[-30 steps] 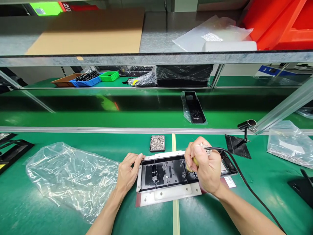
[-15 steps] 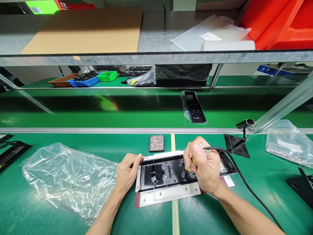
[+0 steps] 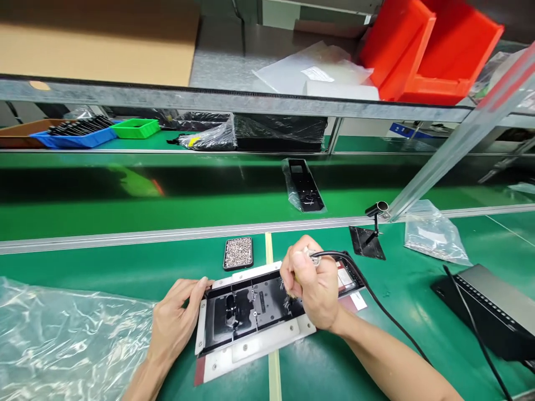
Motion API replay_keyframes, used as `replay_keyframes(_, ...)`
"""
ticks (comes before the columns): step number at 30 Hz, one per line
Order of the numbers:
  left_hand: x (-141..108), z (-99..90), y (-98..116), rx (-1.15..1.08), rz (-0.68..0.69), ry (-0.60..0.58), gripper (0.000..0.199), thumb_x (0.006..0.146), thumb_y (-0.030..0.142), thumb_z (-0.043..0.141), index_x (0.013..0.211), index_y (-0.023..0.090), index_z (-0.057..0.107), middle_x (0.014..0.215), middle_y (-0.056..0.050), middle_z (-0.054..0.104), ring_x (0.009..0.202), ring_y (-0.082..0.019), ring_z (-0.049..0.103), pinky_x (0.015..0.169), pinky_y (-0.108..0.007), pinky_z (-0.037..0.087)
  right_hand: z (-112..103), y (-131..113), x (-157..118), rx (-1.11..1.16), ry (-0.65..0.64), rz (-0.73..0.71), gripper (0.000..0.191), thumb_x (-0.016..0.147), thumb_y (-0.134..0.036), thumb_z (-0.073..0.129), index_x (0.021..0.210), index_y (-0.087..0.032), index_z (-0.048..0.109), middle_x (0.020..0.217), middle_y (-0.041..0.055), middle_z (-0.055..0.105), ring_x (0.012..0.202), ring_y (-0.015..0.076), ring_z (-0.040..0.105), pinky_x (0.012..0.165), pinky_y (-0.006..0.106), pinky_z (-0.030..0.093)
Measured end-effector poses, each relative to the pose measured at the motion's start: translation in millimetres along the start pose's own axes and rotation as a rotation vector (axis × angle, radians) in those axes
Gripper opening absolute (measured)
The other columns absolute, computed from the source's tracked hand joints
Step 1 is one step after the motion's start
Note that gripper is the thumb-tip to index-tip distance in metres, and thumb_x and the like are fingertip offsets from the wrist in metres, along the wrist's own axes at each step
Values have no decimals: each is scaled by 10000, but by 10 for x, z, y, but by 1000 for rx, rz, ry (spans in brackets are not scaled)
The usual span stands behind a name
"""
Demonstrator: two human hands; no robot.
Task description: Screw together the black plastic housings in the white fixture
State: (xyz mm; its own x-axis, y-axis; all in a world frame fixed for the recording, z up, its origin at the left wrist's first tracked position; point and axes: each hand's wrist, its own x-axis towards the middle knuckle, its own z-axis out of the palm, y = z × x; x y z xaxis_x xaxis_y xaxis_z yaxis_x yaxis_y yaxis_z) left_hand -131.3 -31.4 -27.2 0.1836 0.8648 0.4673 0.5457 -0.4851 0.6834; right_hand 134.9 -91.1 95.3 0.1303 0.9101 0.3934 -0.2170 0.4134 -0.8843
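My right hand (image 3: 311, 284) is closed in a fist around a corded soldering iron, its handle mostly hidden by the fingers. The iron points down at the inner face of a long black plastic panel (image 3: 267, 303); its tip is hidden. Beneath and around the panel lies a white fixture (image 3: 234, 353) with a reddish base. At the fixture's upper left corner, my left hand (image 3: 178, 312) grips the edge with fingers and thumb curled. Just behind the fixture, a small black tray (image 3: 226, 266) holds many tiny metal pieces.
A clear plastic bag (image 3: 71, 340) lies at left. Behind to the right are a tube holder on a stand (image 3: 377, 209) and a bag of parts (image 3: 437, 236). The iron's black cord (image 3: 387, 312) runs rightward. A metal shelf edge (image 3: 167, 94) crosses above.
My view has turned to the right, so things appear shifted left. Both hands keep their places at the fixture, and the right fist still holds the iron on the panel.
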Motion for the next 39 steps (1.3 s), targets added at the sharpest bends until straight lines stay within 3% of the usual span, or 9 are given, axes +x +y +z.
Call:
replay_keyframes(3, -32, 37, -43, 15, -29, -18, 267, 1051, 373, 542, 984, 246, 768, 967, -27, 735, 925, -221, 648, 862, -366, 495, -93, 36, -41, 11, 30, 4, 205, 1044, -408, 501, 1002, -208, 525, 602, -49, 526, 461, 72, 385, 432, 205, 317)
replay_keyframes(7, 11, 106, 103, 37, -35, 0, 307, 1055, 376, 523, 923, 241, 764, 899, -31, 729, 892, -222, 649, 839, -371, 504, -230, 2, -47, 25, 51, -13, 313, 1061, -469, 423, 1183, -210, 552, 611, -34, 547, 444, 79, 360, 420, 219, 321)
replay_keyframes(10, 83, 169, 213, 32, -41, 25, 321, 1058, 380, 517, 910, 236, 762, 872, -26, 725, 874, -210, 649, 831, -367, 505, -317, -89, 5, 10, 45, -35, 272, 1061, -417, 443, 985, -196, 581, 598, -22, 539, 440, 80, 384, 412, 219, 345)
replay_keyframes(13, 134, 246, 285, 24, -40, 36, 338, 1061, 383, 515, 882, 232, 760, 852, -22, 719, 862, -201, 643, 823, -365, 501, -409, -207, 72, 16, 28, -8, 298, 1045, -350, 464, 795, -195, 512, 570, -15, 520, 442, 92, 408, 403, 222, 359)
replay_keyframes(21, 232, 419, 551, -18, 18, 72, 373, 1074, 363, 498, 834, 194, 728, 785, -27, 683, 778, -188, 592, 770, -367, 464, -648, -493, 243, -185, 25, -61, 324, 961, -265, 496, 648, -178, 505, 717, 63, 595, 578, 167, 591, 557, 354, 525)
replay_keyframes(23, 253, 430, 613, -25, 22, 83, 386, 1074, 356, 499, 801, 186, 712, 767, -26, 673, 762, -184, 579, 755, -365, 454, -647, -553, 272, -184, 7, -28, 321, 947, -268, 509, 638, -183, 490, 746, 71, 611, 561, 177, 604, 519, 356, 522)
replay_keyframes(26, 265, 440, 663, -24, 31, 80, 426, 1078, 353, 491, 741, 179, 684, 745, -29, 656, 748, -180, 563, 747, -368, 443, -616, -601, 292, -160, 18, 19, 296, 940, -268, 521, 658, -187, 483, 663, 43, 599, 416, 141, 501, 386, 294, 420)
replay_keyframes(29, 263, 453, 677, -23, 41, 72, 434, 1079, 347, 493, 718, 177, 664, 729, -30, 642, 738, -179, 553, 745, -370, 436, -583, -602, 291, -135, 75, 5, 278, 948, -245, 501, 677, -185, 494, 509, -13, 497, 348, 96, 363, 358, 236, 339)
replay_keyframes(39, 230, 402, 753, -50, 32, 79, 415, 1075, 328, 506, 730, 172, 676, 728, -30, 641, 728, -177, 556, 728, -372, 436, -458, -668, 254, -29, 109, 56, 358, 966, -236, 464, 611, -188, 456, 421, -35, 385, 348, 92, 341, 349, 209, 362)
